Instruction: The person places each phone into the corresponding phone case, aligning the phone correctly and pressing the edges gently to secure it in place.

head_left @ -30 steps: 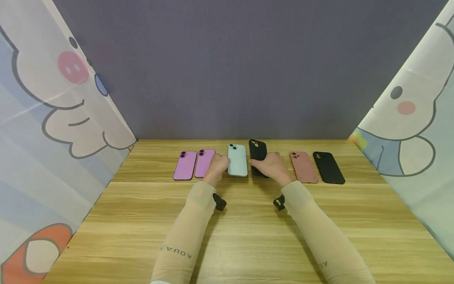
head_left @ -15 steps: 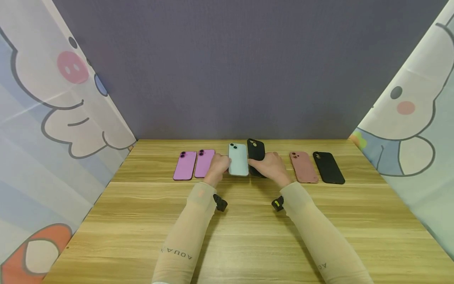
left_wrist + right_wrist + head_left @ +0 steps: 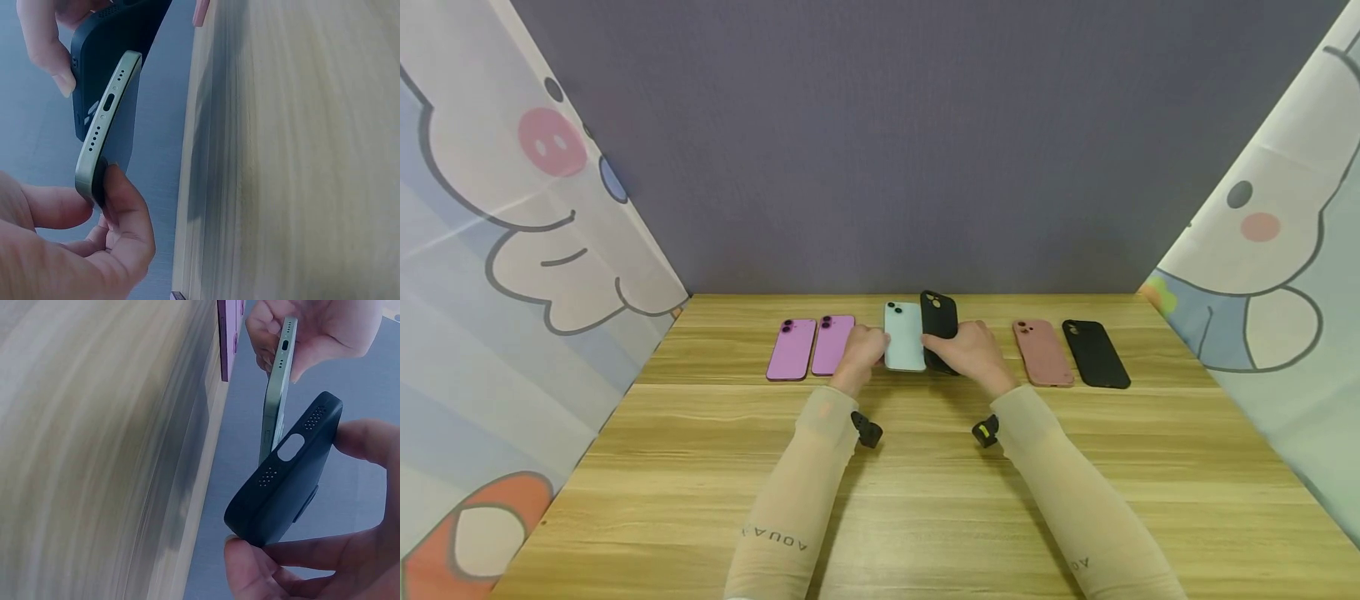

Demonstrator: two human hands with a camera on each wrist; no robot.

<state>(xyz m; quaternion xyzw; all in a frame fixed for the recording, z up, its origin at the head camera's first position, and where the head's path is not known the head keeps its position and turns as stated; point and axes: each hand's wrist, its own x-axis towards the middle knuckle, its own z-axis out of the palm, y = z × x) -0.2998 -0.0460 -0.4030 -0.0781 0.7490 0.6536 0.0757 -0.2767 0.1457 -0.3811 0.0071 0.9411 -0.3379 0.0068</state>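
My left hand (image 3: 862, 352) pinches a pale mint smartphone (image 3: 904, 337) by its left edge, its back and cameras facing up. My right hand (image 3: 976, 354) grips a black phone case (image 3: 938, 325) between thumb and fingers. The case tilts beside the phone's right edge and overlaps it slightly. In the left wrist view, the bottom end of the phone (image 3: 107, 122), with its charging port, lies in front of the case (image 3: 112, 50). The right wrist view has the case (image 3: 284, 469) at an angle to the phone (image 3: 275, 400); whether they touch cannot be told.
Two lilac smartphones (image 3: 792, 350) lie on the wooden table (image 3: 917, 500) left of my hands. To the right lie a pink phone case (image 3: 1042, 353) and another black phone case (image 3: 1096, 354). A grey panel (image 3: 910, 150) stands along the back edge.
My right hand has brought the black case a little to the left, closing the gap to the phone. The phone has shifted very slightly right in my left hand.
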